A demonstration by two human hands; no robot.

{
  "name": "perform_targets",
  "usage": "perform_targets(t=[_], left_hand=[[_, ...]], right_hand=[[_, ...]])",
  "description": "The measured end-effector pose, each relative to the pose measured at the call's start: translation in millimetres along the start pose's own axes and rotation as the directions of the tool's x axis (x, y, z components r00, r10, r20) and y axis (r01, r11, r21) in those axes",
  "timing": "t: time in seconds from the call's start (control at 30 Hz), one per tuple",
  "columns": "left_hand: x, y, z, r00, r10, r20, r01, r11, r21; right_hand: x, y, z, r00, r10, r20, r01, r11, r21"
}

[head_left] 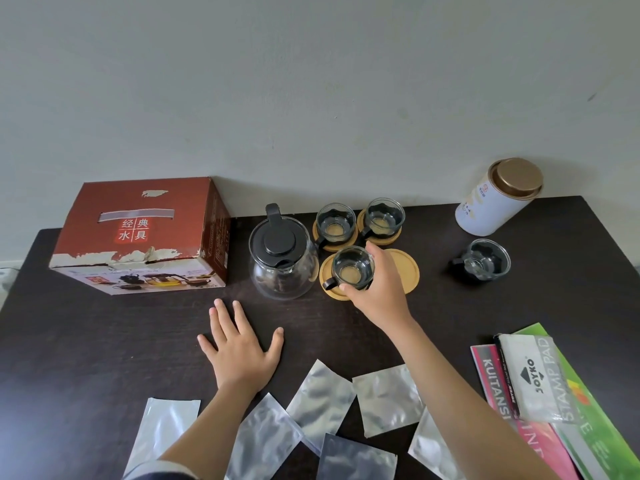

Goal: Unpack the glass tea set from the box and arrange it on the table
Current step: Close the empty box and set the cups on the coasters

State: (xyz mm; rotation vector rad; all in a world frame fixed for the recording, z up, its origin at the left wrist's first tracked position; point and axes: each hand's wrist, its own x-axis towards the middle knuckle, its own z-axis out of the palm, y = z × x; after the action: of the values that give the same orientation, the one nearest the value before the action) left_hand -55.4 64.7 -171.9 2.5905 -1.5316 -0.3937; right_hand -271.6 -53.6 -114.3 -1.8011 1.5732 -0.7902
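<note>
The red cardboard box (138, 233) stands at the back left of the dark table (86, 341). Right of it is a glass teapot (282, 261) with a black lid. Two glass cups with black handles sit on bamboo coasters, one on the left (335, 221) and one on the right (384, 216). My right hand (379, 289) grips a third glass cup (351, 270) over a bamboo coaster (334, 292); another bare coaster (407, 271) lies partly under my hand. A fourth cup (485, 259) rests directly on the table at the right. My left hand (239, 344) lies flat on the table, fingers spread.
A white cylindrical tin (498, 199) with a gold lid lies tilted at the back right by the wall. Several silver foil pouches (322, 400) lie along the near edge. A stamp pad pack (535, 379) and coloured booklets (588, 434) sit at the near right.
</note>
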Motion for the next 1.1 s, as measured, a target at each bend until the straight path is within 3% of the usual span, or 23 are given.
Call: perform_targets(t=[0.23, 0.37, 0.5, 0.63, 0.73, 0.8, 1.1], left_hand=[[0.0, -0.3, -0.1, 1.000, 0.003, -0.002, -0.003, 1.000, 0.001], [0.0, -0.6, -0.1, 1.000, 0.008, -0.004, -0.008, 1.000, -0.003], [-0.5, -0.7, 0.2, 1.000, 0.010, -0.011, -0.010, 1.000, -0.005], [-0.6, -0.3, -0.2, 1.000, 0.012, -0.010, -0.013, 1.000, -0.005], [-0.8, -0.1, -0.8, 1.000, 0.012, -0.012, -0.012, 1.000, -0.006], [-0.4, 0.0, -0.6, 1.000, 0.011, -0.012, -0.011, 1.000, -0.003], [-1.0, -0.3, -0.5, 1.000, 0.010, -0.008, -0.010, 1.000, 0.002]], right_hand=[[-8.6, 9.8, -16.8, 0.998, 0.005, 0.068, -0.002, 0.999, -0.046], [-1.7, 30.1, -48.0, 0.998, 0.028, -0.049, -0.035, 0.989, -0.144], [15.7, 53.2, -94.7, 0.968, 0.145, -0.205, -0.201, 0.937, -0.284], [37.6, 76.2, -129.9, 0.900, 0.287, -0.328, -0.413, 0.803, -0.430], [46.1, 83.7, -139.5, 0.820, 0.485, -0.304, -0.568, 0.757, -0.324], [48.2, 88.1, -140.3, 0.798, 0.535, -0.276, -0.598, 0.759, -0.257], [44.0, 76.9, -131.3, 0.827, 0.511, -0.232, -0.554, 0.811, -0.189]])
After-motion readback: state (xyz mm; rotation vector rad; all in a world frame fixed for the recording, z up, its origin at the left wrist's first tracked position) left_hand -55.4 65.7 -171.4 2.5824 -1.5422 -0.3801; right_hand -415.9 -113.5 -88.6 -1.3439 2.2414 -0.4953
